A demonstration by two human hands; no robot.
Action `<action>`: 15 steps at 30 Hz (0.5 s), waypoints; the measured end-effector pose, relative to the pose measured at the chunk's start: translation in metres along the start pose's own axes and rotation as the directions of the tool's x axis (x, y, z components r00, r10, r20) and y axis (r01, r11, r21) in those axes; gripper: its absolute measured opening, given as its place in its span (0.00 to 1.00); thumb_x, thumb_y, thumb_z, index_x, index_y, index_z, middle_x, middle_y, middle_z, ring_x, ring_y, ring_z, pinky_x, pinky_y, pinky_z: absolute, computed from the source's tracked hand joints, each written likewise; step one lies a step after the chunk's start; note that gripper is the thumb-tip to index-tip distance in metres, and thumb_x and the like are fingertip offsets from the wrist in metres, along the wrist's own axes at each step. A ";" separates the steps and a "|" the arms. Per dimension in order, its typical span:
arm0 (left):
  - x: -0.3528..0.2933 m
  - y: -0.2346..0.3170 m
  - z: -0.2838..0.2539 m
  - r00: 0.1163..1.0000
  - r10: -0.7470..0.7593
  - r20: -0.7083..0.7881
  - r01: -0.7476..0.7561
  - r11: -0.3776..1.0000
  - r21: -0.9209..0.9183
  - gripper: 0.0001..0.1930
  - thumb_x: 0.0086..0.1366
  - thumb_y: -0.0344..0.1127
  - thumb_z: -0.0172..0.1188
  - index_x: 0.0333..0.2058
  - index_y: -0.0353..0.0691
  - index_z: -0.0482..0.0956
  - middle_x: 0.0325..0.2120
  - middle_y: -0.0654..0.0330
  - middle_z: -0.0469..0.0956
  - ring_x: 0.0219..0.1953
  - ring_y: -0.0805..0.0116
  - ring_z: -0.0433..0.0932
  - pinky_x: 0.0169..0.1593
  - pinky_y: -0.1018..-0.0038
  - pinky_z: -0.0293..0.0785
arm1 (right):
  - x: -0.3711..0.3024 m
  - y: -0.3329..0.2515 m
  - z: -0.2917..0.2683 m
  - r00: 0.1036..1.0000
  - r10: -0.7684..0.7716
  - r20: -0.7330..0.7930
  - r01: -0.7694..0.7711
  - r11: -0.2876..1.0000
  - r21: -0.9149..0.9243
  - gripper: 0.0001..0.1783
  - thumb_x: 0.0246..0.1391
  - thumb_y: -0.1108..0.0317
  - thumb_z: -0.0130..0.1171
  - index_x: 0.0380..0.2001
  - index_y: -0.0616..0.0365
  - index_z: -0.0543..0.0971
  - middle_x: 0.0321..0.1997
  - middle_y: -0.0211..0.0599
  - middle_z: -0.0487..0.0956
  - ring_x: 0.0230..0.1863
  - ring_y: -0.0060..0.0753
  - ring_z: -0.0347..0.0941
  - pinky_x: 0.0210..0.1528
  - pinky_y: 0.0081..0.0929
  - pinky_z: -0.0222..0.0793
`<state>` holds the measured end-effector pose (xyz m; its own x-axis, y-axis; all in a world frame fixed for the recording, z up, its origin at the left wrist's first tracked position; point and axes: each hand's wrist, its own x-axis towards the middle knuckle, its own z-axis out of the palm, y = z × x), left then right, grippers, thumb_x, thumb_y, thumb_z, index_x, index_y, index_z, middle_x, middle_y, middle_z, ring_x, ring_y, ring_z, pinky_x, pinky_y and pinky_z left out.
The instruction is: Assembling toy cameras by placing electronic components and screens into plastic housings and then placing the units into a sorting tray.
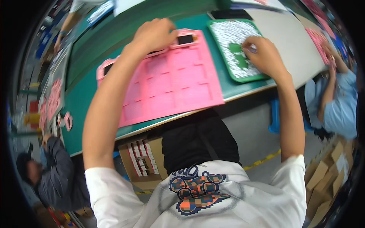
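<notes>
A pink tray [190, 79] with shallow square compartments lies on the green table in front of me. Small pink casings with dark screens fill part of its far row; one pink casing [185, 39] shows at the far right corner. My left hand [155, 35] is over that far row, its fingers curled down beside this casing, and what they grip is hidden. To the right stands a green tray [243, 80] filled with small white pieces [228, 33]. My right hand [263, 55] reaches into it with fingers pinched together; anything between them is too small to name.
A dark flat object [230, 15] lies behind the green tray. A loose pink piece [68, 121] sits at the table's left. Beneath the table edge is a cardboard box [154, 181] with white-and-red items. Other people work on both sides, one in a light blue shirt [340, 106].
</notes>
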<state>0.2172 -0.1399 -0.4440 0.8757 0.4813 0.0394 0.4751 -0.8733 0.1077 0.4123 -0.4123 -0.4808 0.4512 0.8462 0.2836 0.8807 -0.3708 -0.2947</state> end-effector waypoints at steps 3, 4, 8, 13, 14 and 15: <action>-0.018 -0.006 -0.033 0.970 -0.170 -0.172 0.133 0.970 -0.205 0.20 0.64 0.44 0.62 0.50 0.38 0.85 0.46 0.49 0.84 0.45 0.45 0.83 0.54 0.57 0.78 | -0.002 0.023 -0.002 0.999 -0.037 0.037 0.035 0.998 0.055 0.09 0.53 0.73 0.63 0.37 0.64 0.84 0.37 0.46 0.85 0.38 0.49 0.79 0.47 0.40 0.75; -0.025 -0.016 -0.049 0.966 -0.233 -0.112 0.193 0.939 -0.283 0.22 0.65 0.43 0.62 0.54 0.37 0.81 0.56 0.47 0.81 0.52 0.45 0.82 0.59 0.60 0.75 | -0.004 0.029 -0.008 0.998 -0.047 0.050 0.043 0.996 0.072 0.07 0.54 0.75 0.61 0.35 0.65 0.84 0.36 0.46 0.86 0.38 0.49 0.80 0.46 0.38 0.75; -0.110 -0.140 -0.012 0.746 -0.280 -0.605 0.267 0.957 -0.114 0.20 0.67 0.44 0.61 0.52 0.39 0.84 0.49 0.49 0.83 0.47 0.46 0.83 0.55 0.58 0.78 | -0.008 0.029 -0.010 0.999 -0.031 0.017 0.026 0.977 0.214 0.05 0.56 0.76 0.61 0.34 0.67 0.81 0.33 0.39 0.83 0.33 0.38 0.75 0.43 0.30 0.72; -0.299 -0.278 0.028 0.423 -0.346 -0.837 0.730 0.678 0.088 0.25 0.63 0.50 0.66 0.53 0.39 0.82 0.43 0.52 0.83 0.47 0.48 0.81 0.54 0.56 0.76 | -0.002 0.000 -0.019 0.998 -0.020 -0.059 0.035 0.962 0.271 0.03 0.61 0.76 0.61 0.36 0.65 0.81 0.34 0.32 0.82 0.30 0.26 0.68 0.35 0.22 0.65; -0.329 -0.291 0.037 0.350 -0.392 -0.851 0.857 0.501 0.122 0.27 0.63 0.54 0.67 0.54 0.41 0.82 0.45 0.52 0.82 0.47 0.46 0.80 0.55 0.52 0.75 | -0.002 -0.012 -0.020 0.997 -0.006 -0.081 0.030 0.956 0.290 0.03 0.62 0.76 0.61 0.37 0.64 0.81 0.34 0.31 0.82 0.29 0.23 0.66 0.34 0.21 0.63; -0.335 -0.292 0.037 0.347 -0.397 -0.850 0.859 0.498 0.118 0.27 0.63 0.54 0.67 0.54 0.41 0.82 0.45 0.52 0.82 0.47 0.46 0.80 0.55 0.52 0.75 | -0.004 -0.022 -0.021 0.997 -0.011 -0.078 0.033 0.957 0.288 0.03 0.62 0.76 0.61 0.37 0.64 0.81 0.34 0.31 0.82 0.29 0.23 0.66 0.34 0.21 0.63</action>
<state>-0.2115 -0.0490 -0.5250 0.0419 0.5783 0.8148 0.9991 -0.0301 -0.0300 0.3943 -0.4151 -0.4566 0.4511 0.8179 0.3570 0.8165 -0.2167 -0.5351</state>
